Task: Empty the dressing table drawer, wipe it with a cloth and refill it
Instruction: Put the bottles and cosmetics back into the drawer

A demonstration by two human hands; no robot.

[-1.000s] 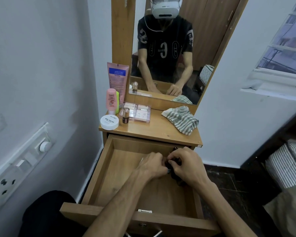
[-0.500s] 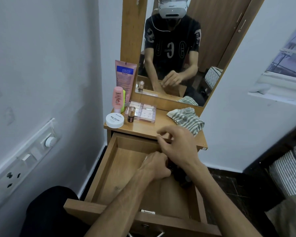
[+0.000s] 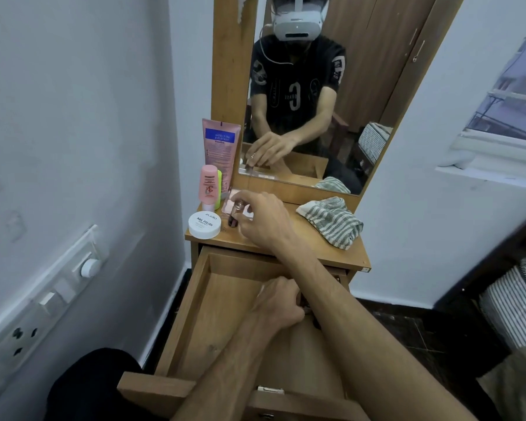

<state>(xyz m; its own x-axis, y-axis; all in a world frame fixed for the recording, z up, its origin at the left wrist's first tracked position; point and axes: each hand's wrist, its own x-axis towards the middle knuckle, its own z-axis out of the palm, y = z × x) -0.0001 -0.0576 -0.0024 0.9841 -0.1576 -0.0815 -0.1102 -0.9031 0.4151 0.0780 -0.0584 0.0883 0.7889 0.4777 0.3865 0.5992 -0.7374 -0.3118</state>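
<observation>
The wooden drawer (image 3: 225, 314) is pulled out below the dressing table top (image 3: 310, 241). My left hand (image 3: 278, 302) is inside it at the right side, fingers curled round a small dark object (image 3: 315, 323) that is mostly hidden. Over the table top, my right hand (image 3: 263, 221) has its thumb and fingers closed round a small dark nail polish bottle (image 3: 234, 215) with a gold cap. A striped green-and-white cloth (image 3: 331, 221) lies crumpled on the right of the top.
A white nail polish jar (image 3: 204, 224), a pink bottle (image 3: 208, 186), a tall pink tube (image 3: 222, 147) and a clear palette case (image 3: 232, 194) crowd the top's left. The mirror (image 3: 316, 101) stands behind. A wall lies left, striped bedding (image 3: 516, 305) right.
My right hand left the drawer, rose to the table top and closed on the small bottle. My left hand stayed in the drawer on the dark object.
</observation>
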